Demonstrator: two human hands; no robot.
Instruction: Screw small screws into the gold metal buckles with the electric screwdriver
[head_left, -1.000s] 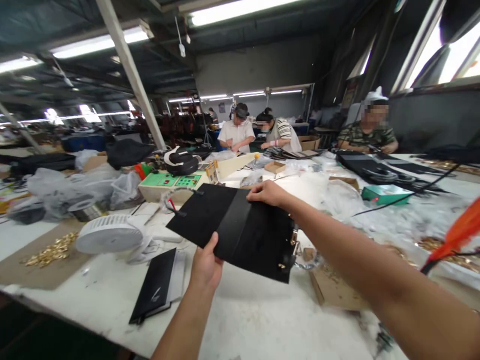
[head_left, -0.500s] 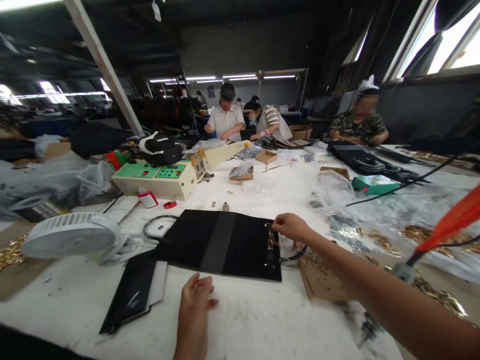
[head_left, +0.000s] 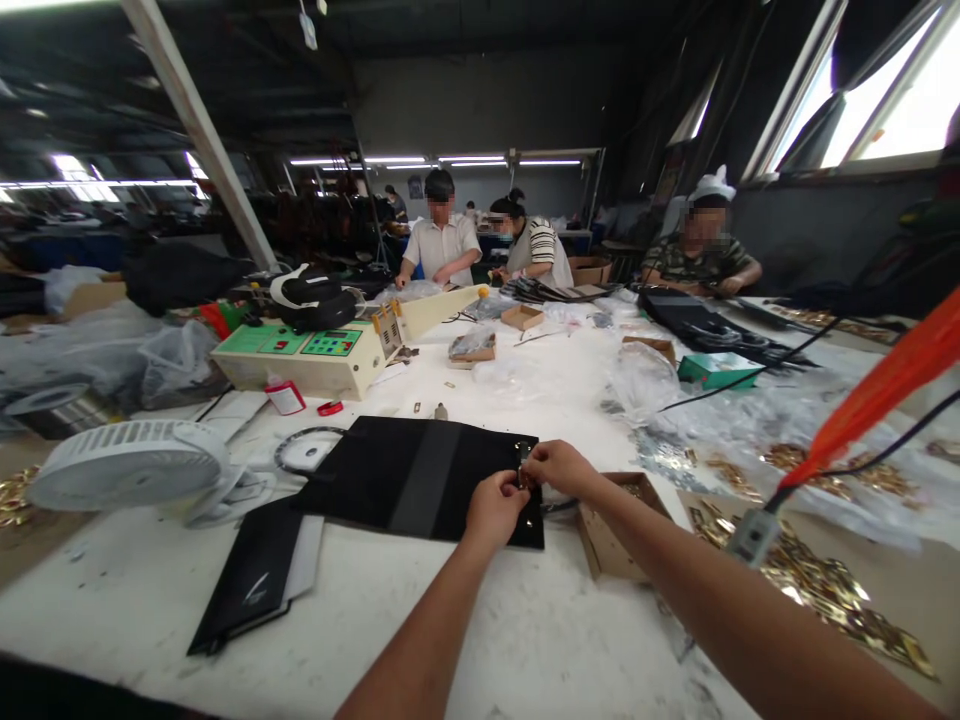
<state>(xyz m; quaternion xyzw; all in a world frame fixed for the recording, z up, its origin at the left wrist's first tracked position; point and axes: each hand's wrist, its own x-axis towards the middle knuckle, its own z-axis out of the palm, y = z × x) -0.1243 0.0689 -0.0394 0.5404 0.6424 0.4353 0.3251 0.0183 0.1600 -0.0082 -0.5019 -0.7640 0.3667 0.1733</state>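
Observation:
A flat black bag panel (head_left: 367, 470) lies on the white worktable (head_left: 480, 630), with a greyish strip across its middle. A dark looped handle (head_left: 281, 452) shows at its left end. At the right end is a small gold metal fitting (head_left: 523, 468), among shiny studs. My left hand (head_left: 495, 510) is closed in a pinch on the near side of this fitting. From the right, my right hand (head_left: 556, 468) pinches at the same fitting. My fingers hide part of the metal. Beside my right forearm stands a cardboard box (head_left: 604, 550) with small parts in it.
A white fan (head_left: 131, 465) and a black notebook (head_left: 244, 580) lie left. Behind are a cream machine (head_left: 300, 365) and a green box (head_left: 720, 370). Gold hardware (head_left: 817, 590) and an orange-wrapped cable (head_left: 862, 410) are at right. Several people work across the table.
My left hand has moved up and right from the bare tabletop to the fitting and closed there. My right hand stays at the panel's right end. The view has shifted slightly.

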